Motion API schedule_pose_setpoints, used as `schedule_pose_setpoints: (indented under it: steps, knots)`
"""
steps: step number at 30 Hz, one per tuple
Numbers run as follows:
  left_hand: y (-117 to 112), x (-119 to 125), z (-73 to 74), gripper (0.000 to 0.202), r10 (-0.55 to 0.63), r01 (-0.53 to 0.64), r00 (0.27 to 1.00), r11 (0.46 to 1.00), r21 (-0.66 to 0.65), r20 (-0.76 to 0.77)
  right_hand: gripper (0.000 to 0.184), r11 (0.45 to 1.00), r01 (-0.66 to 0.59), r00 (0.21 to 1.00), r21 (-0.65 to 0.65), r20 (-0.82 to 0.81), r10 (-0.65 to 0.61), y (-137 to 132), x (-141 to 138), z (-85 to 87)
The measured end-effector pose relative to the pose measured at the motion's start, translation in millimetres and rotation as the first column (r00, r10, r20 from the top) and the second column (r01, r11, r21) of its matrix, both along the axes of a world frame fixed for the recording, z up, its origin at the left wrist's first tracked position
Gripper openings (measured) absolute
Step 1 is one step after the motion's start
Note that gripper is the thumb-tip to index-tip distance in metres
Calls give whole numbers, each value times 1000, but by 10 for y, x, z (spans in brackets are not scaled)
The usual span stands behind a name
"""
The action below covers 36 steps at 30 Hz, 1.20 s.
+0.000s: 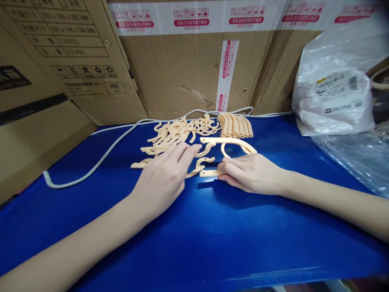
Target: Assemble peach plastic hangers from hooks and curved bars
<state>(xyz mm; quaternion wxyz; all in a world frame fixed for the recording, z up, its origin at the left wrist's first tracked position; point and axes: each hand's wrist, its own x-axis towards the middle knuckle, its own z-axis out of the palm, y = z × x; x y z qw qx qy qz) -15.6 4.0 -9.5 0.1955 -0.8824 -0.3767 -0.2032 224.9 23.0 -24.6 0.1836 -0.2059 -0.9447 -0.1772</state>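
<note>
My left hand (165, 174) reaches over the cream plastic parts with its fingers bent together and pointing right; its thumb and whatever it may grip are hidden. A cream hook piece (200, 166) sticks out from under that hand, with another hook piece (208, 151) just behind, by the fingertips. My right hand (251, 172) is closed on a cream hanger arm (209, 173), whose holed end points left towards the hook. Behind my right hand lies another curved hanger arm (225, 140). Further cream arm ends (140, 164) show left of my left hand.
A loose pile of cream hooks (182, 129) and a neat row of curved arms (235, 125) lie at the back of the blue table (194, 243). A white cable (112, 150) runs behind them. Cardboard boxes (182, 73) stand behind; a plastic-wrapped package (337, 97) is right.
</note>
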Motion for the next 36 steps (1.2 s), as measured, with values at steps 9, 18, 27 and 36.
schedule_pose_setpoints:
  steps: [9, 18, 27, 36]
  knots:
    - [-72, 43, 51, 32, 22, -7, 989, 995, -100, 146, 21, 999, 31, 999, 32, -11, -30, -4, 13, -38]
    - [-103, 62, 83, 33, -49, 88, 974, 981, -170, 221, 23, 998, 47, 976, -38, -209, -53, -45, 36, -7]
    - [-83, 63, -18, 18, -109, 152, 985, 910, -385, 131, 29, 990, 31, 991, 139, -133, -12, -41, 44, 37]
    - [-169, 70, 15, 14, -216, 252, 965, 914, -318, 146, 23, 994, -28, 991, 110, -124, 42, -55, 47, 30]
